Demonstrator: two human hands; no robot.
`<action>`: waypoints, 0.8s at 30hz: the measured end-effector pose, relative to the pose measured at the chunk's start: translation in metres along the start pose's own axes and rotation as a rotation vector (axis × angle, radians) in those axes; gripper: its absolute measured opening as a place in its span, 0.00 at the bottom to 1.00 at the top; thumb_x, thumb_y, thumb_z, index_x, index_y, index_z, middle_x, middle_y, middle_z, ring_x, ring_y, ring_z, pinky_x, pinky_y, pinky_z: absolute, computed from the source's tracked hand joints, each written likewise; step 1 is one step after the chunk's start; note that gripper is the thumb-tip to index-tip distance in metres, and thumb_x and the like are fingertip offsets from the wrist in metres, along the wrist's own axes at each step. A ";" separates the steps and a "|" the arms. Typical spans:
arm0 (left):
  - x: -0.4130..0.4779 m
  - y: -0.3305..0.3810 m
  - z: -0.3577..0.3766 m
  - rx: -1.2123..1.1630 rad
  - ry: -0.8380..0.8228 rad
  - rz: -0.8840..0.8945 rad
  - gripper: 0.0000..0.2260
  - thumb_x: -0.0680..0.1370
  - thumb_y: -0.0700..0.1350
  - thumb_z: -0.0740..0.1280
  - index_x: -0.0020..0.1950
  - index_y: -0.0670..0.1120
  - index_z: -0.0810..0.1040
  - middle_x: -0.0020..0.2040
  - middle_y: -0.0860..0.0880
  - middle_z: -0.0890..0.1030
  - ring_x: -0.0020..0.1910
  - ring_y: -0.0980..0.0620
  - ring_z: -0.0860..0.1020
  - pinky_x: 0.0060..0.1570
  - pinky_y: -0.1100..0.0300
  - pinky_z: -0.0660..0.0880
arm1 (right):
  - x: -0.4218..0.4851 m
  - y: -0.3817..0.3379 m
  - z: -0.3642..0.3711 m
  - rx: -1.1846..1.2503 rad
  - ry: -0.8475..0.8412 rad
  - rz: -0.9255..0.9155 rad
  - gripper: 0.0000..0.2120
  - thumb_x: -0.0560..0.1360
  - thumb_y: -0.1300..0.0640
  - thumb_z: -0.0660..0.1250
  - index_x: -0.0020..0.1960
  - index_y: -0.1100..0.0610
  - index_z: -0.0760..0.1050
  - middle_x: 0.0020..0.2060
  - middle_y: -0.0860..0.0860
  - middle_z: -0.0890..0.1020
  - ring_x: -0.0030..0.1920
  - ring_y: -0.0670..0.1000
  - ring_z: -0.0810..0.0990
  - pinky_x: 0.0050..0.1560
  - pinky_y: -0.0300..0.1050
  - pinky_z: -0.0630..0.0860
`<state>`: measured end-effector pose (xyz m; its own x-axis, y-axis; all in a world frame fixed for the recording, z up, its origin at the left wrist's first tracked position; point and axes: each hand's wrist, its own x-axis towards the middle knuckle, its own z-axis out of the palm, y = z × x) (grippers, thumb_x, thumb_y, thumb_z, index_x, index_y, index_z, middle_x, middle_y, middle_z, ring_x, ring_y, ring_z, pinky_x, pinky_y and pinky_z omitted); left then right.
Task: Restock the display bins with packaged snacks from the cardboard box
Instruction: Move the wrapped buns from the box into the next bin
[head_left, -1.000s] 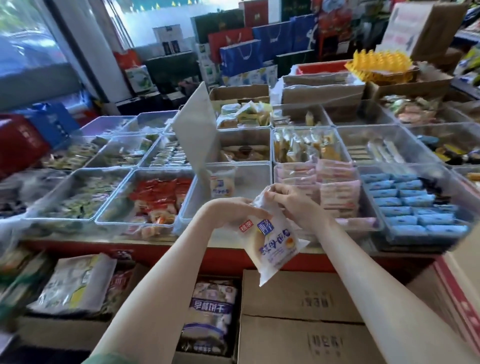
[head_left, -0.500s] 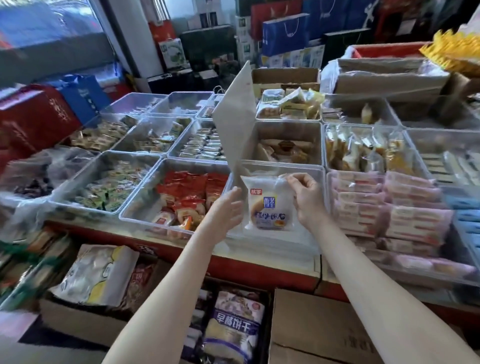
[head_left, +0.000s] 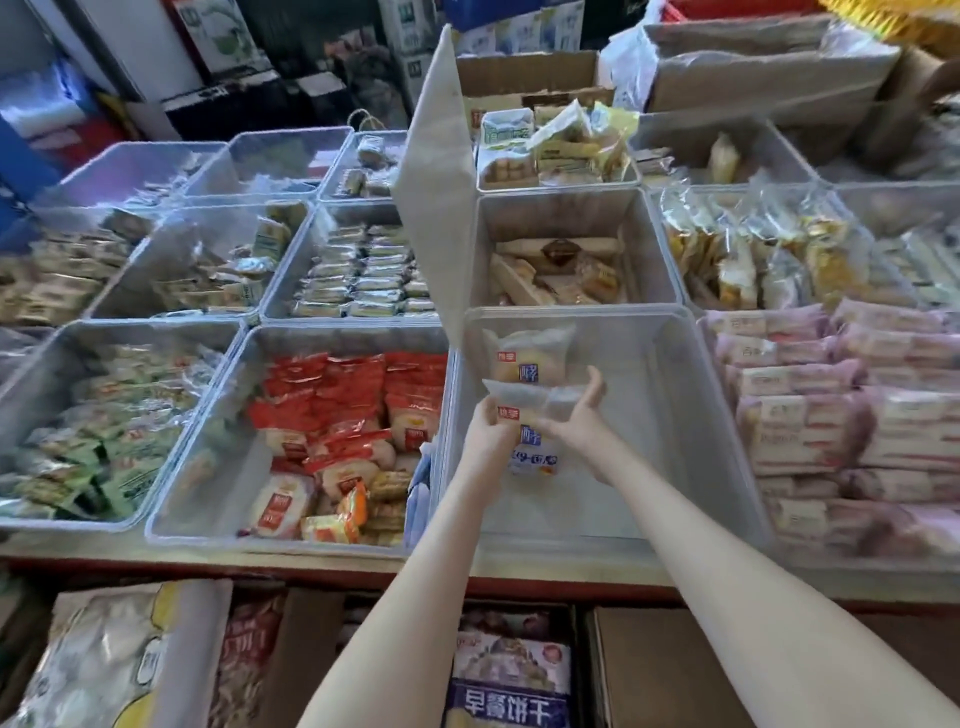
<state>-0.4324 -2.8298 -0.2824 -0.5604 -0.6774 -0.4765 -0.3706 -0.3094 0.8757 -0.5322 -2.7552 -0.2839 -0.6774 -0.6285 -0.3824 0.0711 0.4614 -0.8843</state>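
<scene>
A clear plastic bin (head_left: 691, 415) in the front row holds two white snack packets with blue print. One packet (head_left: 530, 358) leans against the bin's far left corner. The second packet (head_left: 535, 441) lies in front of it, held from both sides. My left hand (head_left: 491, 426) grips its left edge and my right hand (head_left: 576, 415) holds its upper right edge, both reaching down inside the bin. An open cardboard box (head_left: 311, 654) below the counter shows larger snack bags (head_left: 511, 675).
Neighbouring bins hold red packets (head_left: 353, 415), green packets (head_left: 104, 431) and pink packets (head_left: 841, 415). A white bin lid (head_left: 436, 208) stands upright behind the near-empty bin. A closed cardboard box (head_left: 649, 670) sits lower right. The red counter edge (head_left: 208, 569) runs across the front.
Both hands carried the white packet forward from above the counter edge down into the clear bin, setting it in front of the packet standing there. The view moved closer to the bins.
</scene>
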 end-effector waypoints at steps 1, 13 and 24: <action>0.005 -0.002 0.000 0.015 -0.004 0.009 0.27 0.69 0.35 0.59 0.68 0.47 0.69 0.59 0.47 0.79 0.54 0.52 0.79 0.46 0.60 0.78 | 0.002 0.000 0.000 0.009 0.030 0.031 0.53 0.71 0.56 0.74 0.75 0.51 0.33 0.73 0.56 0.59 0.67 0.56 0.67 0.64 0.49 0.67; -0.013 0.012 0.012 0.276 0.128 0.017 0.24 0.73 0.42 0.62 0.70 0.45 0.65 0.63 0.45 0.74 0.61 0.46 0.74 0.57 0.52 0.74 | -0.011 0.018 -0.027 -0.122 -0.035 0.021 0.46 0.73 0.50 0.71 0.78 0.55 0.43 0.76 0.52 0.57 0.74 0.53 0.59 0.72 0.49 0.60; -0.186 0.075 0.181 0.635 -0.038 0.451 0.25 0.79 0.45 0.60 0.76 0.49 0.59 0.77 0.42 0.51 0.76 0.47 0.52 0.70 0.56 0.57 | -0.189 -0.020 -0.234 -0.469 0.302 -0.375 0.29 0.73 0.59 0.69 0.72 0.57 0.63 0.66 0.55 0.72 0.65 0.53 0.72 0.63 0.42 0.68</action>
<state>-0.4902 -2.6059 -0.1423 -0.7783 -0.6204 -0.0972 -0.4477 0.4397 0.7786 -0.5767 -2.4994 -0.1309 -0.7743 -0.6276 0.0806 -0.4884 0.5119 -0.7067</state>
